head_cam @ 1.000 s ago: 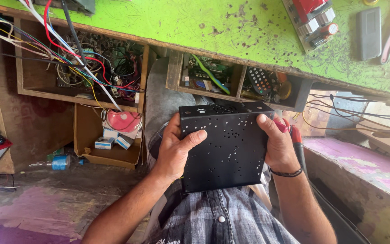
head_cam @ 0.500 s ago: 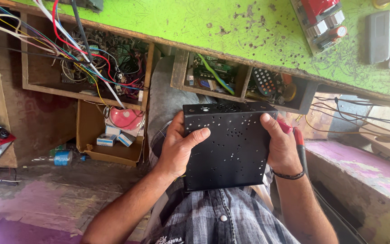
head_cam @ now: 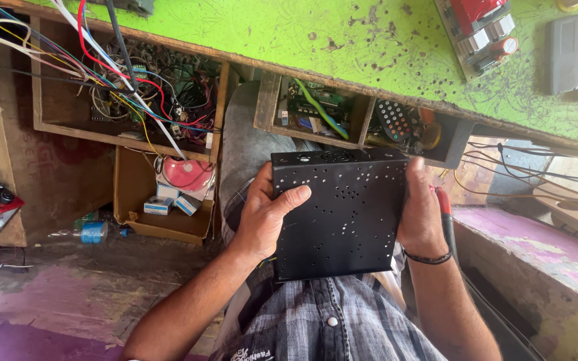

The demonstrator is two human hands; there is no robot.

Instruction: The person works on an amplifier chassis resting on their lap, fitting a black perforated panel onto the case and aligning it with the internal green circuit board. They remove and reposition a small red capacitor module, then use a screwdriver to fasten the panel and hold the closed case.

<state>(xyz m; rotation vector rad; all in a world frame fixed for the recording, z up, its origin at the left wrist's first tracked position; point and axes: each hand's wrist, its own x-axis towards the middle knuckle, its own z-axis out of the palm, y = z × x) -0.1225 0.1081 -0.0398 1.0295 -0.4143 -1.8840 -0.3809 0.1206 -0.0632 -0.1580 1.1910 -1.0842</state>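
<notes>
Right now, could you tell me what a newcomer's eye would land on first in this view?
Most likely the black perforated metal case at the centre, held over the lap with the left hand on its left edge and the right hand on its right edge, both in a firm grip. Above it runs the bright green workbench top, scuffed and spotted. Under the bench at upper left, a wooden compartment overflows with tangled coloured wires.

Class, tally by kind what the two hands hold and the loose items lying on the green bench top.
Black perforated metal case, held by left hand and right hand: 1
Circuit board: 1
Grey remote-like box: 1
Total: 3
</notes>
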